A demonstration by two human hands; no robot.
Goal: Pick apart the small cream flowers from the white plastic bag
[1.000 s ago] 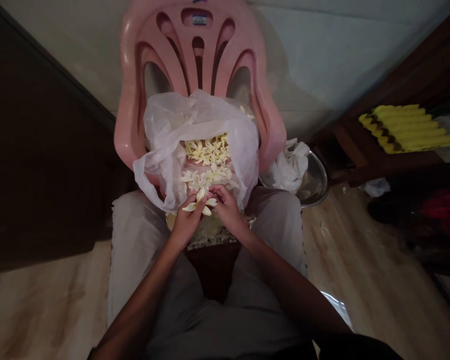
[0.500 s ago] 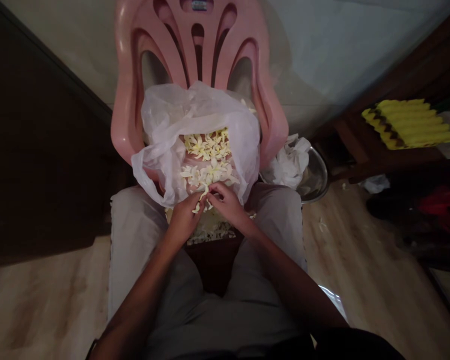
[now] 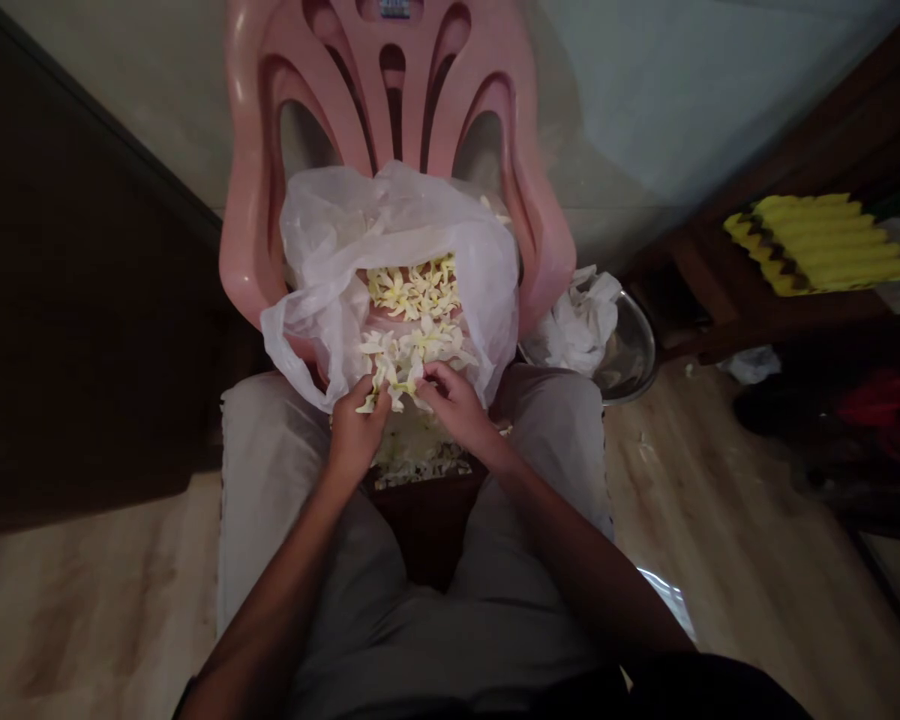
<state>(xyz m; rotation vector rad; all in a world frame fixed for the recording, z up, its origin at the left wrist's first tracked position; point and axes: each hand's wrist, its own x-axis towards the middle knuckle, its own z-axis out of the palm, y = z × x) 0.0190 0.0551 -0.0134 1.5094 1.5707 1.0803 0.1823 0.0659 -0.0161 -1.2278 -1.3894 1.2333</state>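
My left hand (image 3: 357, 427) is closed at the fingertips around white-yellow flowers (image 3: 386, 393) at the near edge of a white plastic bag (image 3: 487, 280). To its right, my right hand (image 3: 456, 408) pinches a flower of the same kind, its fingertips close to the left hand's blossoms. Inside the bag's mouth lie loose flowers (image 3: 414, 288), with more white blossoms (image 3: 424, 345) just beyond my fingers. The bag rests on the seat of a pink plastic chair (image 3: 244, 235). Under my hands, between my knees, more petals or flowers (image 3: 424, 465) show dimly.
A metal basin (image 3: 640, 350) holding crumpled white plastic (image 3: 581, 325) stands right of the chair. Farther right, a yellow ridged tray (image 3: 821, 245) sits on a brown wooden shelf (image 3: 701, 290). A dark panel (image 3: 90, 270) borders the left side.
My left hand has shifted left, away from the right hand, and the flowers between them are more spread out. My right hand has barely moved.
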